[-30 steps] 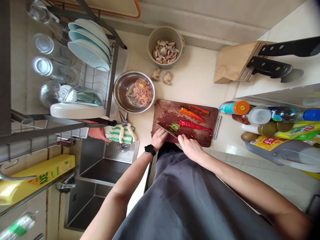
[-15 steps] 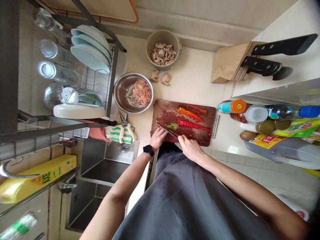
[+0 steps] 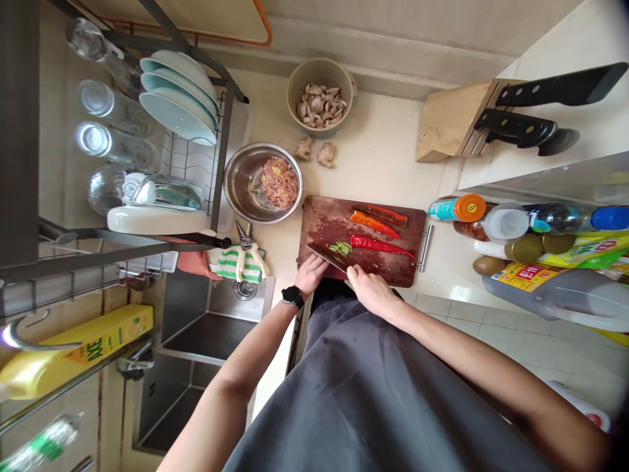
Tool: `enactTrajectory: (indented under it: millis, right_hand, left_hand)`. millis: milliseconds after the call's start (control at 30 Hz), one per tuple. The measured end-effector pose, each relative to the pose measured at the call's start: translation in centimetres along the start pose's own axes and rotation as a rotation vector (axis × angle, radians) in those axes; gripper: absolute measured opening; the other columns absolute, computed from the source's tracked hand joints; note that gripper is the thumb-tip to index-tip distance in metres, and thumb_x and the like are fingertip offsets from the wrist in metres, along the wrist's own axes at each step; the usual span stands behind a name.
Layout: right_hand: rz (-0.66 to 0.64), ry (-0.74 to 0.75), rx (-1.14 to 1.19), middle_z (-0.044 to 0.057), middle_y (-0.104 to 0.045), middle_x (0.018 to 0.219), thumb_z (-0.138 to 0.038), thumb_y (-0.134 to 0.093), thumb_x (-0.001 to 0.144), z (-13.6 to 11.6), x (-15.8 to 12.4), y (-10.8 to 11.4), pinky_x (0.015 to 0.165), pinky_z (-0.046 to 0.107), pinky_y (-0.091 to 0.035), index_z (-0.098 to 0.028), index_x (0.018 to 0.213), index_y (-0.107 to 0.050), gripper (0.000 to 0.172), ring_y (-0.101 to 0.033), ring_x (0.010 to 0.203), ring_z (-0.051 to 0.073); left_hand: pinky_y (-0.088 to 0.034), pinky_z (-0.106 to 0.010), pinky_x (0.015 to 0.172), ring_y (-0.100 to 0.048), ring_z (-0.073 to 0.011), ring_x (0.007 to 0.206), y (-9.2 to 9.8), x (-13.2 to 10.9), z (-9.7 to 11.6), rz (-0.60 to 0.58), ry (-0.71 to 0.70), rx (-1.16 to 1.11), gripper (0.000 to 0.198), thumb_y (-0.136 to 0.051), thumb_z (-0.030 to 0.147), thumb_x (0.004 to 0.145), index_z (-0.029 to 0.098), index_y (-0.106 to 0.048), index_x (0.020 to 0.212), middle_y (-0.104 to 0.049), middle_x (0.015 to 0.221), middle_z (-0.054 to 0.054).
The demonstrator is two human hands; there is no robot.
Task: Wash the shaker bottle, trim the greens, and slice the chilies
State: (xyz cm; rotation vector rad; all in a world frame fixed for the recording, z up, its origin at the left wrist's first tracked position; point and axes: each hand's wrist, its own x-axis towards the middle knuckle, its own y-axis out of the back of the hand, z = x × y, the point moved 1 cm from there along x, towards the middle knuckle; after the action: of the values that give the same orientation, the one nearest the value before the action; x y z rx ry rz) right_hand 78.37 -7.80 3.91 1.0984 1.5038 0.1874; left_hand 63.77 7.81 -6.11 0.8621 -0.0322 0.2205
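Observation:
On the brown cutting board, my right hand is closed round the handle of a kitchen knife. The blade slants up to the left. At its near side is my left hand, wearing a dark watch; its fingers are bent together against the board, and whatever they hold is hidden. Cut green pepper pieces lie just beyond the blade. To their right rests a whole-looking red chili pepper. Split open orange-red chili pieces lie higher on the board.
A steel bowl of raw sliced meat, ginger and a basket of garlic stand beyond the board. Bottles and a knife block are at right. Kitchen shears, a sink and a dish rack are left.
The knife and my right hand have shifted very slightly to the left. The green pieces lie a little differently beside the blade; otherwise little differs.

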Motion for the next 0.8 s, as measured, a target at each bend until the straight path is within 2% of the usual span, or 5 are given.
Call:
enactTrajectory:
  millis: [200,333,467,667,800]
  right_hand:
    - [0.034,0.004,0.073,0.016,-0.065,0.119,-0.009,-0.03,0.1,0.8,0.4,0.1,0.077,0.032,-0.051,-0.015,0.125,-0.047,0.031,-0.072,0.091,0.025]
    - [0.005,0.019,0.019,0.018,-0.062,0.124,-0.013,-0.026,0.103,0.2,-0.8,-0.4,0.074,0.033,-0.052,-0.016,0.134,-0.045,0.037,-0.072,0.089,0.025]
    - [-0.014,0.028,-0.026,0.017,-0.062,0.12,-0.012,-0.023,0.103,-0.7,-1.3,-0.3,0.07,0.032,-0.052,-0.016,0.133,-0.045,0.037,-0.073,0.087,0.026]
    - [-0.019,0.018,0.016,0.015,-0.065,0.114,-0.012,-0.023,0.103,-0.9,0.1,0.3,0.069,0.032,-0.051,-0.016,0.128,-0.046,0.034,-0.073,0.086,0.026]
    - [-0.002,0.015,0.09,0.016,-0.066,0.115,-0.011,-0.026,0.102,-0.3,1.3,-0.1,0.074,0.033,-0.05,-0.014,0.124,-0.047,0.03,-0.073,0.09,0.026]
  left_hand:
    - [-0.057,-0.047,0.1,-0.064,-0.0255,0.118,0.0,-0.7,-0.2,0.013,-0.022,-0.002,0.036,-0.043,0.019,0.104,0.019,-0.064,0.133,-0.071,0.121,-0.014]
    - [-0.059,-0.043,0.096,-0.065,-0.0249,0.115,0.0,-1.0,-0.2,0.016,-0.047,0.027,0.032,-0.044,0.017,0.104,0.017,-0.067,0.125,-0.072,0.118,-0.013]
    - [-0.06,-0.043,0.094,-0.066,-0.0251,0.113,-0.2,-1.1,-0.4,-0.003,-0.032,0.022,0.028,-0.046,0.02,0.104,0.017,-0.07,0.116,-0.073,0.11,-0.013]
    - [-0.06,-0.044,0.097,-0.065,-0.0247,0.117,-0.3,-1.1,-0.7,0.004,-0.035,-0.016,0.031,-0.043,0.021,0.105,0.018,-0.069,0.122,-0.073,0.113,-0.013]
    - [-0.059,-0.046,0.099,-0.065,-0.0245,0.118,0.0,-1.0,-0.5,0.018,-0.025,-0.025,0.034,-0.041,0.022,0.105,0.019,-0.064,0.131,-0.071,0.119,-0.013]
